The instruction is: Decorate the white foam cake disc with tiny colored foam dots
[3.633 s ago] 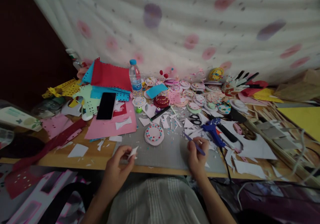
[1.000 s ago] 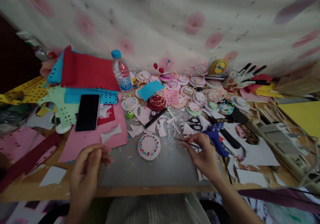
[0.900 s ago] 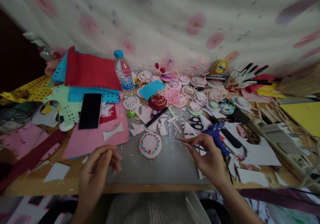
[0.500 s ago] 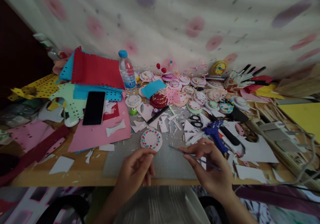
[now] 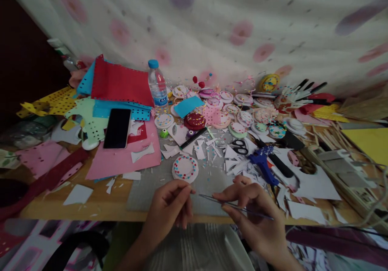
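Between thumb and fingers of my right hand (image 5: 253, 208) is a slim pair of metal tweezers (image 5: 233, 204), its tip pointing left. My left hand (image 5: 171, 202) is pinched closed just left of that tip, with a small gap between them; whatever sits in the pinch is too small to make out. Beyond my left fingertips lies a white round disc (image 5: 185, 169) on the grey mat (image 5: 145, 198). A ring of small red and blue stars runs around its face.
Paper scraps, black scissors (image 5: 239, 146) and a blue glue gun (image 5: 263, 164) lie to the right. Many decorated discs crowd the back beside a water bottle (image 5: 157, 86). At left are a phone (image 5: 117, 128), coloured foam sheets (image 5: 121, 81) and pink paper (image 5: 127, 170).
The tweezers' tip has moved down and left, closer to my left fingertips. My left hand has shifted slightly right. The disc remains on the mat.
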Demonstrator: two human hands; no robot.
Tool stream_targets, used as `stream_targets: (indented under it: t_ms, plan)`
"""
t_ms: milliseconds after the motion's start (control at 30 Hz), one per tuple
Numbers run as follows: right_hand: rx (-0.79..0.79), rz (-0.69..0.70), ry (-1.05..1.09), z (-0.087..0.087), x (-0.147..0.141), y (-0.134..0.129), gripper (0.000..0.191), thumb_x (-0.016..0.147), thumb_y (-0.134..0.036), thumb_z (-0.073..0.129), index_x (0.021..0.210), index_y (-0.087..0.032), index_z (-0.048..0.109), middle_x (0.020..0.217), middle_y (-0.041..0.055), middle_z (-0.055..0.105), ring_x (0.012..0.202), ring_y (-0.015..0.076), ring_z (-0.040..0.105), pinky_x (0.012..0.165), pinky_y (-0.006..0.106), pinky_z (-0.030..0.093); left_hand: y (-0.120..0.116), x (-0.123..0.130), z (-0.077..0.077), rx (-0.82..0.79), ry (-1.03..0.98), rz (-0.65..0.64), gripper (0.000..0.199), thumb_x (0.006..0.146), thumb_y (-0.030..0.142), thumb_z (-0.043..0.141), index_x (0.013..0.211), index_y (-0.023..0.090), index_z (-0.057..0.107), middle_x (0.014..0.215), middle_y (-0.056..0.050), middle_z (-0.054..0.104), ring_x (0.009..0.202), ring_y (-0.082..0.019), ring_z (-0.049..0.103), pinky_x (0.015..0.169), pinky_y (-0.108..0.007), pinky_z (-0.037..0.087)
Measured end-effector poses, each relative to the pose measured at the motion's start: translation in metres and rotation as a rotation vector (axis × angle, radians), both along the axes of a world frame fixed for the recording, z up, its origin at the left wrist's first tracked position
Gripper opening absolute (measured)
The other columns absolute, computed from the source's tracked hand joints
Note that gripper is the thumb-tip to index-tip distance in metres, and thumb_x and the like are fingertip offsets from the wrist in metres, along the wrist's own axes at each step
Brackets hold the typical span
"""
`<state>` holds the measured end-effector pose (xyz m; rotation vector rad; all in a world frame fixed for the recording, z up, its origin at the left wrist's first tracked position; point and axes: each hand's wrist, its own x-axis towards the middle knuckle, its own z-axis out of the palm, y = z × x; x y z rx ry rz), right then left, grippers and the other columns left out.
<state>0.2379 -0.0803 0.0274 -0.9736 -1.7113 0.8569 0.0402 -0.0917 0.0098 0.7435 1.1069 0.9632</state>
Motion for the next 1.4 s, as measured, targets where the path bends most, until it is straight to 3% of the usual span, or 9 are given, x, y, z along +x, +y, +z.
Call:
stream_targets:
  t_ms: [133, 233, 633, 1133, 1233, 1333, 1400]
  plan:
    - [-0.077, -0.084, 0.138, 0.004, -0.008, -0.001, 0.023, 0.084, -0.015, 0.064, 0.082, -0.026, 0.043, 0.081, 0.0020, 0.074, 0.079, 0.0205, 0.066, 0.070, 0.035, 0.050, -0.005, -0.004, 0.001, -0.024, -0.022, 0.072, 0.038, 0.081, 0.053, 0.064, 0.086, 0.016, 0.061, 0.050, 0.005, 0.058, 0.030, -0.004, 0.048, 0.030, -0.010, 0.026]
    - [-0.079, -0.077, 0.147, 0.006, -0.017, -0.003, 0.023, 0.084, -0.015, 0.064, 0.082, -0.026, 0.044, 0.081, 0.0023, 0.074, 0.077, 0.0206, 0.066, 0.067, 0.034, 0.051, -0.008, -0.004, 0.006, -0.021, -0.015, 0.065, 0.038, 0.081, 0.053, 0.063, 0.087, 0.016, 0.061, 0.049, 0.005, 0.058, 0.030, -0.005, 0.048, 0.030, -0.011, 0.026]
    - [-0.031, -0.078, 0.059, 0.004, -0.026, -0.006, 0.023, 0.083, -0.013, 0.064, 0.083, -0.025, 0.045, 0.083, 0.0006, 0.074, 0.074, 0.0198, 0.066, 0.082, 0.041, 0.044, -0.010, -0.007, 0.015, -0.008, 0.077, 0.073, 0.040, 0.079, 0.053, 0.065, 0.089, 0.015, 0.068, 0.048, 0.002, 0.060, 0.030, -0.006, 0.048, 0.030, -0.013, 0.027]
    - [-0.021, -0.094, 0.065, 0.004, -0.026, -0.004, 0.027, 0.083, -0.011, 0.063, 0.081, -0.025, 0.041, 0.081, 0.0004, 0.074, 0.070, 0.0199, 0.067, 0.078, 0.040, 0.044, -0.007, -0.004, 0.013, -0.020, 0.076, 0.057, 0.042, 0.076, 0.056, 0.067, 0.086, 0.015, 0.069, 0.045, 0.002, 0.058, 0.028, -0.005, 0.043, 0.030, -0.013, 0.028]
    - [0.104, -0.155, 0.024, 0.001, -0.023, -0.004, 0.026, 0.084, -0.010, 0.061, 0.079, -0.026, 0.041, 0.082, -0.0009, 0.075, 0.069, 0.0201, 0.069, 0.084, 0.044, 0.042, -0.007, -0.002, 0.012, -0.019, 0.065, 0.071, 0.044, 0.075, 0.057, 0.067, 0.087, 0.015, 0.070, 0.045, 0.003, 0.057, 0.030, -0.005, 0.042, 0.030, -0.013, 0.028]
    - [0.354, -0.147, -0.315, -0.007, -0.015, -0.009, 0.019, 0.084, -0.010, 0.060, 0.082, -0.028, 0.053, 0.086, -0.0032, 0.076, 0.066, 0.0191, 0.068, 0.080, 0.043, 0.040, -0.008, 0.002, 0.012, -0.016, 0.040, 0.031, 0.050, 0.076, 0.062, 0.063, 0.087, 0.014, 0.071, 0.045, 0.002, 0.056, 0.031, -0.005, 0.040, 0.031, -0.015, 0.028]
    - [0.505, -0.058, -0.471, -0.016, -0.008, -0.016, 0.016, 0.086, -0.014, 0.058, 0.087, -0.030, 0.059, 0.095, -0.0039, 0.077, 0.068, 0.0189, 0.069, 0.073, 0.040, 0.041, -0.010, 0.006, 0.013, 0.000, 0.017, -0.017, 0.053, 0.076, 0.066, 0.060, 0.082, 0.014, 0.071, 0.044, 0.002, 0.053, 0.032, -0.005, 0.038, 0.032, -0.016, 0.026]
